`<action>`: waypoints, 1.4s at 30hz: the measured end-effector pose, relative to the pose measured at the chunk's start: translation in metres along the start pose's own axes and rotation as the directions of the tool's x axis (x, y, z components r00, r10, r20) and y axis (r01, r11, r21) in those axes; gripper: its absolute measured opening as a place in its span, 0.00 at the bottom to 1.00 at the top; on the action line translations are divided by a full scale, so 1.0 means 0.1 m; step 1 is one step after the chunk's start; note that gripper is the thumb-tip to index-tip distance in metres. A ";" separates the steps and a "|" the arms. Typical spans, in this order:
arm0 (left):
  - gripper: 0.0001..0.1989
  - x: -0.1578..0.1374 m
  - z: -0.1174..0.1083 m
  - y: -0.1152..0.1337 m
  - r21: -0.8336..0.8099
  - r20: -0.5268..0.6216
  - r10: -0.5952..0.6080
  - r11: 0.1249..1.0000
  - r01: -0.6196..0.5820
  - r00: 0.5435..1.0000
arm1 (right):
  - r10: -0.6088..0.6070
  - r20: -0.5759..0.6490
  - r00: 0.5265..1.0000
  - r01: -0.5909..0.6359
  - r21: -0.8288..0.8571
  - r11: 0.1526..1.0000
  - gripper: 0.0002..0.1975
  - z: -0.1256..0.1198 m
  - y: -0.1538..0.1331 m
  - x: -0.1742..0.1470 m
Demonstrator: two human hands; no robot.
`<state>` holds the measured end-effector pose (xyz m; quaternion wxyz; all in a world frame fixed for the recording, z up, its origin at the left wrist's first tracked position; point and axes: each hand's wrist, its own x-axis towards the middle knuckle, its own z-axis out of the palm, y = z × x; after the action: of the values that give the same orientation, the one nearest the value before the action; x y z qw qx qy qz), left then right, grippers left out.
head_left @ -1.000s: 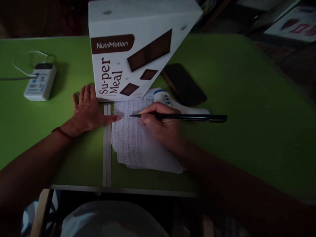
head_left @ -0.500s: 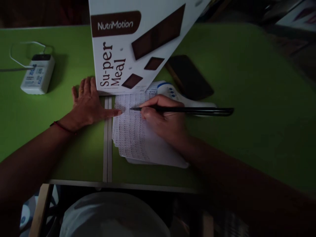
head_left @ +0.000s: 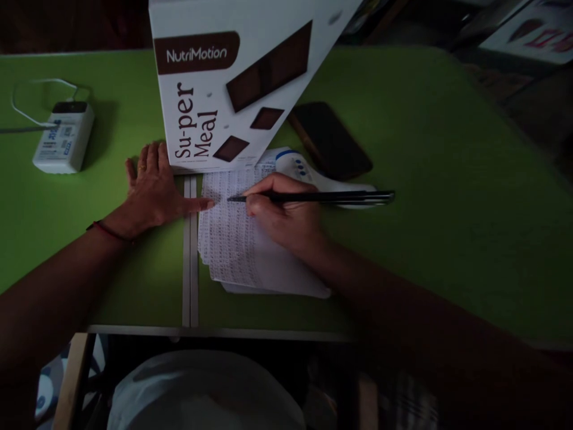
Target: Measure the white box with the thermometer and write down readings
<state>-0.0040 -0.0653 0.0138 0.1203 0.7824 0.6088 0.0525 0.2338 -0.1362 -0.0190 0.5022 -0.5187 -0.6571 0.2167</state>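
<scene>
Right hand (head_left: 286, 218), grip closed on black pen (head_left: 313, 196), tip on the paper stack (head_left: 233, 239) lying mid green bench (head_left: 425, 179). Left hand (head_left: 150, 191) flat, holding nothing, thumb pinning the stack's left edge. Writing too dim to read. NutriMotion box (head_left: 224, 89) cut off at top, hides the stack's far edge. White device (head_left: 308, 173) half hidden behind the hand; dark phone (head_left: 331, 140) murky.

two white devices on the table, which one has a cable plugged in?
The white power bank at far left, beyond the left hand; a white cable loops from it. The other white device, with blue markings, lies cable-free by the papers.
</scene>
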 end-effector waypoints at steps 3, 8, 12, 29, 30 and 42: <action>0.80 0.01 0.01 -0.02 -0.006 -0.007 0.012 1.000 -0.012 1.000 | -0.011 -0.008 1.000 0.011 0.009 1.000 0.06 -0.01 -0.01 0.01; 0.79 0.00 -0.01 0.01 -0.018 -0.008 0.007 1.000 -0.007 1.000 | -0.017 0.007 1.000 0.017 -0.013 1.000 0.08 -0.03 0.01 0.02; 0.81 -0.01 -0.04 0.05 -0.013 0.015 -0.028 1.000 0.028 1.000 | -0.026 -0.015 1.000 0.026 0.005 1.000 0.09 -0.03 0.04 0.01; 0.79 0.01 -0.01 0.00 -0.062 -0.010 -0.002 0.998 0.001 1.000 | 0.021 -0.023 0.999 -0.022 -0.001 1.000 0.09 -0.02 0.02 0.01; 0.79 0.01 -0.01 0.00 -0.064 -0.009 -0.001 0.998 0.001 1.000 | 0.019 -0.023 1.000 -0.019 0.002 1.000 0.08 -0.02 0.00 0.01; 0.80 0.01 0.01 0.00 -0.009 0.008 0.006 1.000 -0.006 1.000 | -0.069 0.030 0.997 0.071 -0.061 0.996 0.07 -0.04 0.01 -0.01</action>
<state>-0.0037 -0.0646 0.0131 0.1261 0.7839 0.6056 0.0525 0.2373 -0.1380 -0.0190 0.4841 -0.5076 -0.6881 0.1858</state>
